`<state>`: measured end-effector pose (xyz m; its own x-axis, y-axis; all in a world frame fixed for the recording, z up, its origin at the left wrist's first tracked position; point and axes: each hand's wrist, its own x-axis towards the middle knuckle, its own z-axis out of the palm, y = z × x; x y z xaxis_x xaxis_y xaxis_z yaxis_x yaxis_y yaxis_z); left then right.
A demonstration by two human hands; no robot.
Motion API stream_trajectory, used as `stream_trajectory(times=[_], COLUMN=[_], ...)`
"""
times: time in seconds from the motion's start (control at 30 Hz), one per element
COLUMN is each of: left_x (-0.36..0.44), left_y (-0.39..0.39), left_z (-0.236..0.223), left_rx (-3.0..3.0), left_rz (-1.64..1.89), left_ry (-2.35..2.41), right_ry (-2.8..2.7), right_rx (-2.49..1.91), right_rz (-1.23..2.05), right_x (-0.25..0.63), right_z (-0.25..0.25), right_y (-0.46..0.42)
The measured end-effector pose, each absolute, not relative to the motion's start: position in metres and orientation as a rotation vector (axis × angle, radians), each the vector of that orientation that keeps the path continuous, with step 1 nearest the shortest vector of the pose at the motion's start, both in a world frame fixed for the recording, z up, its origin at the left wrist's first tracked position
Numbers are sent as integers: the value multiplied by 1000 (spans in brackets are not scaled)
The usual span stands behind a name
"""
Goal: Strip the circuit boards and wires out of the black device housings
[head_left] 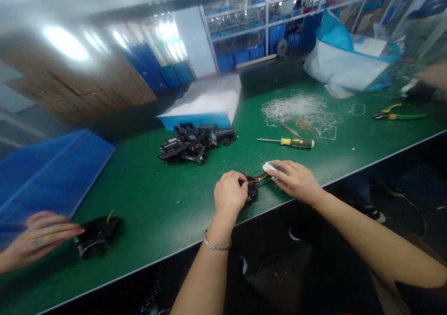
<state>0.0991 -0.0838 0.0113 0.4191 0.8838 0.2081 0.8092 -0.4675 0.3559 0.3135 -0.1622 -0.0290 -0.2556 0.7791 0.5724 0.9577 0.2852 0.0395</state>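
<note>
My left hand (229, 191) is closed over a small black plastic assembly (252, 192) near the table's front edge. Red, yellow and black wires (259, 178) run from that assembly toward my right hand (296, 180). Between the fingers of my right hand is a flat white piece (270, 165) with a darker face, partly covered; its exact kind is unclear. Just beyond my hands lies a screwdriver (296, 143) with a yellow and dark handle, its shaft pointing left. A heap of similar black assemblies (195, 140) rests further back to the left.
Tangled thin white loops (300, 112) lie behind the screwdriver, with green-handled pliers (401, 116) to their right. A white-and-blue bag (349, 63), a box (209, 98) and a blue bin (45, 175) stand around. Another person's hand (45, 236) touches a black unit (98, 236) at left; another blurred hand (433, 78) is at right.
</note>
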Motion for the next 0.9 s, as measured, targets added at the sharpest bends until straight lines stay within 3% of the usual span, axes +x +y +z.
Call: stream_trajectory(times=[0.17,0.3,0.67,0.9], left_x=[99,100,105,110], left_y=[-80,-79,-68,-50], left_z=[17,17,21,19], left_rx=[2412,2515,2695,2635], left_rz=[512,583,379,178], left_ry=[1630,1478,1250,1392], right_ry=[-2096,-2182,-2189,-1646], right_rx=[-1543,-1467,-1375,-1711], right_rz=[-560,-541,-196,-367], right_x=[317,323,336,423], right_z=[-30,-35,-28,-25], right_y=[-162,-158,-164,-167])
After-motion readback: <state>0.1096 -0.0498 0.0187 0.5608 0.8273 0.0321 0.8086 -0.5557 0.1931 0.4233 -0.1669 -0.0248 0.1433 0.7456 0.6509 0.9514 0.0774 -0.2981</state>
